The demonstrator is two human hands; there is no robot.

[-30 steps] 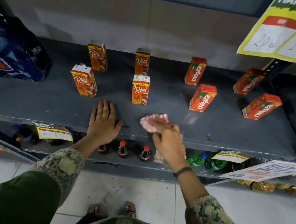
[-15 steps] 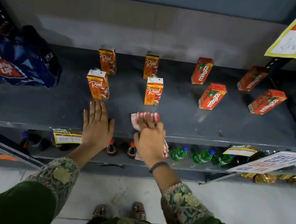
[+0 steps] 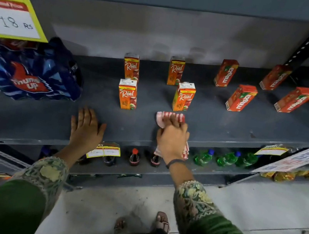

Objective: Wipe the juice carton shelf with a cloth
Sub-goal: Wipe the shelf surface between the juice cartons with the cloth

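The red-and-white cloth lies bunched on the grey shelf, just in front of the nearest Real carton (one end hangs over the shelf's front edge). The right hand is closed on it, pressing down. Left of that carton, the left hand rests flat, fingers spread, holding nothing. Four Maaza cartons stand to its right.
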